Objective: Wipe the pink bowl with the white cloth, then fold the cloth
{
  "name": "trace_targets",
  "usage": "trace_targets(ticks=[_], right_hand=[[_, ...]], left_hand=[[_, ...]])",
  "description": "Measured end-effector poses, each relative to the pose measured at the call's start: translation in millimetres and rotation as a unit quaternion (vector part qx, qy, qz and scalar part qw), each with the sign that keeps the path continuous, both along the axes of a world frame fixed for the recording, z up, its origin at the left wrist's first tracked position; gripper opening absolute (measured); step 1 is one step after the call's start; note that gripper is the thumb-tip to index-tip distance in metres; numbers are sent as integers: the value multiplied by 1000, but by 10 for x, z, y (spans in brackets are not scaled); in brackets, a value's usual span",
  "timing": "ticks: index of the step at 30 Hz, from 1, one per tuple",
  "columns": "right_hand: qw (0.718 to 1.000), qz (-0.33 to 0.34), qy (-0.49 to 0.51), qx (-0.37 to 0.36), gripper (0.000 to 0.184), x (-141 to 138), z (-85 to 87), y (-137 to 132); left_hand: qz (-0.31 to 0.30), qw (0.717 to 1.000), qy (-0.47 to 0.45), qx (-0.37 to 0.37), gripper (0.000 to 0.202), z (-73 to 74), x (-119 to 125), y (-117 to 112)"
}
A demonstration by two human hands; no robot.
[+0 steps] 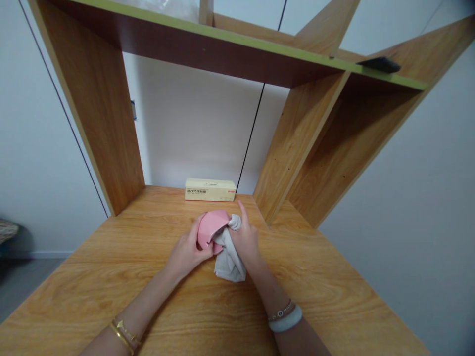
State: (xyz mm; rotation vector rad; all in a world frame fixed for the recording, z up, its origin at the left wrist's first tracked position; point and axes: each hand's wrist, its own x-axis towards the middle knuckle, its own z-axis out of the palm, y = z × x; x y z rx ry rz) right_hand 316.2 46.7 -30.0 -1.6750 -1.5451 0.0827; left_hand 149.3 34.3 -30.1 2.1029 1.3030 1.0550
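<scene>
My left hand (187,249) grips a pink bowl (210,225), tilted on its side just above the wooden desk (111,287). My right hand (245,240) is closed on a grey cloth (228,259) and presses part of it into the bowl's opening. The index finger of that hand points up. The loose end of the cloth hangs down onto the desk between my wrists.
A long cream box (210,190) with printed text lies at the back of the desk against the white wall. Wooden shelf uprights (100,113) rise left and right, with a shelf board (222,47) overhead. A dark object (379,64) lies on the upper right shelf.
</scene>
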Motion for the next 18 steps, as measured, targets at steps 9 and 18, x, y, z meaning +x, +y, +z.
trace_targets(ticks=[9,18], right_hand=[[996,60,67,-8,64,7,-101,45],[964,110,241,24,59,-129,-277,155]], left_hand=[[-3,1000,-7,20,73,31,-3,-21],[-27,993,-111,27,74,-77,13,55]])
